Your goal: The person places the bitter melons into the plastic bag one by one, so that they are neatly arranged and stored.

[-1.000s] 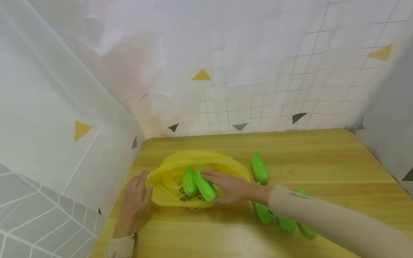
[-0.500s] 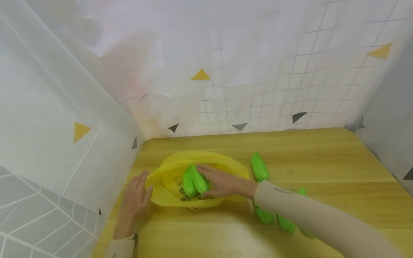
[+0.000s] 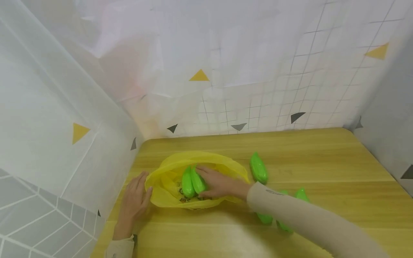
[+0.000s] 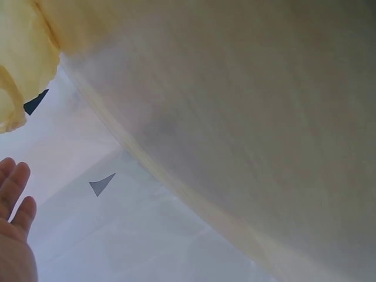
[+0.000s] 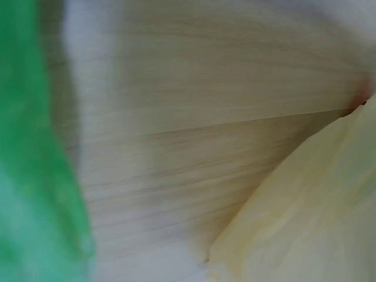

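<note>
A yellow plastic bag lies on the table with its mouth spread wide. Inside it, two shiny green cucumber-shaped pieces lie side by side: the left piece is free, while my right hand grips the right piece between thumb and fingers. My left hand rests at the bag's left rim, with the thumb against it. In the left wrist view its fingers look straight, below the bag's edge. The right wrist view shows only a blurred green piece and the bag, not the right hand's grip.
More green pieces lie on the wooden table right of the bag: one piece at the back, another piece further right, others partly under the right sleeve. Pale patterned walls enclose the back and sides.
My right hand has moved left, deeper into the bag, bringing its green piece against the one lying there. My left hand has stayed at the rim.
</note>
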Available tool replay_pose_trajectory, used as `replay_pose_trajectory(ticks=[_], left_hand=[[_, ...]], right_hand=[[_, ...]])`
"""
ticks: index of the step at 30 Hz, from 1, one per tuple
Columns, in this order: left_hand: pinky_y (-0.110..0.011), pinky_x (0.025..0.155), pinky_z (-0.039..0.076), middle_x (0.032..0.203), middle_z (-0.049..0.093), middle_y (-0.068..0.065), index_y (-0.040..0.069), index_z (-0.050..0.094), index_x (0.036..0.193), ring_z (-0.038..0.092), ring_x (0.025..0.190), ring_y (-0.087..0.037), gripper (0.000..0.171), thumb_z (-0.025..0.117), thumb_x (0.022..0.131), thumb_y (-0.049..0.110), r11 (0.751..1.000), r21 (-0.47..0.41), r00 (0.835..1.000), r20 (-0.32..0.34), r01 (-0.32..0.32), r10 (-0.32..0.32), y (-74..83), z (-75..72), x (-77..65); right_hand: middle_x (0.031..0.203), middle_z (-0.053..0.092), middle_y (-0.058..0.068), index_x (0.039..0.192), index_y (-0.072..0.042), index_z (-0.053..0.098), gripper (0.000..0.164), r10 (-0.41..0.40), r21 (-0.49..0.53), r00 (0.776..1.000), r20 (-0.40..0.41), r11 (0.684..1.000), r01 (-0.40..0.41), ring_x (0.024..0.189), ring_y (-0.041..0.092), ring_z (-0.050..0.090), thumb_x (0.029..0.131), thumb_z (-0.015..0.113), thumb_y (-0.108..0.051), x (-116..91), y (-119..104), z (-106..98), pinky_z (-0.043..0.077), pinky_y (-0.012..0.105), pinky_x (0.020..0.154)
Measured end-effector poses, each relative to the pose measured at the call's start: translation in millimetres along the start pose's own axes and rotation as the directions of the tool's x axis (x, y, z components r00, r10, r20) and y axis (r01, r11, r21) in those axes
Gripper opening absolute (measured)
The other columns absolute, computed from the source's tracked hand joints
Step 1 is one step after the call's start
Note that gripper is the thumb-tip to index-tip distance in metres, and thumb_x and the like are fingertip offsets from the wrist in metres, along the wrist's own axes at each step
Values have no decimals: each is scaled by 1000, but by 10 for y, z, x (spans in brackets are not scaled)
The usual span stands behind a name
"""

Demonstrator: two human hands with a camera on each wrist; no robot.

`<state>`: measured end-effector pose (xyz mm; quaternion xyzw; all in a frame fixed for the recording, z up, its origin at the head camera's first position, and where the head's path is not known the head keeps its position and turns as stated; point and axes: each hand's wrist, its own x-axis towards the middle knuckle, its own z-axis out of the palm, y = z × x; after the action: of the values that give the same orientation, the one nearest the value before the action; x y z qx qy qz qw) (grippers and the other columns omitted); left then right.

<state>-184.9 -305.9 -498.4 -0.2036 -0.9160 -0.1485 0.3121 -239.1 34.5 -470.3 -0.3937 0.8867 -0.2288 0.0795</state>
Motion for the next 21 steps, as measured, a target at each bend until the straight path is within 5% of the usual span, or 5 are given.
replay_pose_trajectory(ticks=[21], left_hand=[[-61,100,41,136,54,-26,-7,50,136,56,117,-44,52,58,91,17,1000,4,1000,-3,-7,7,-14,9,-6]], right_hand=[[162,17,19,154,2,19,97,137,7,990,20,990,-137,140,34,39,86,74,-39,74,56,61,35,43,116]])
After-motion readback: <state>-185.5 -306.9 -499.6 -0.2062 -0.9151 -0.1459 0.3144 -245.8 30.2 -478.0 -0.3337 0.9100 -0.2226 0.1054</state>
